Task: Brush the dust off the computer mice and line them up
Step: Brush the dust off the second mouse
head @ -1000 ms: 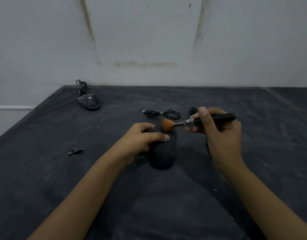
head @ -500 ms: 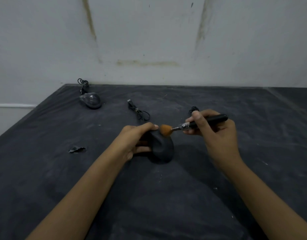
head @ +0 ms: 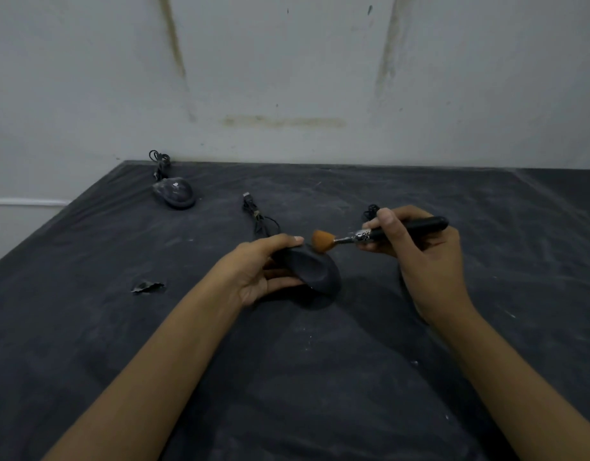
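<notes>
Centre of the frame: a person's left hand [head: 260, 267] grips a black wired mouse [head: 315, 271], fingers curled round its left side, tipping it up on edge over the dark, dusty tabletop [head: 320, 377]. Whether its lower edge rests on the surface is unclear. The right hand [head: 420, 247] pinches a black-handled brush [head: 370, 234], whose orange bristles [head: 322, 241] touch the mouse's upper edge.

This looks like the dusting step on this mouse. The next move likely calls for light strokes across the shell, then setting it in line.

The mouse is matte, smoothly curved and greyed with dust; its cable [head: 258, 221] trails toward the upper centre. A second mouse [head: 175, 193] lies upper left, well apart.
</notes>
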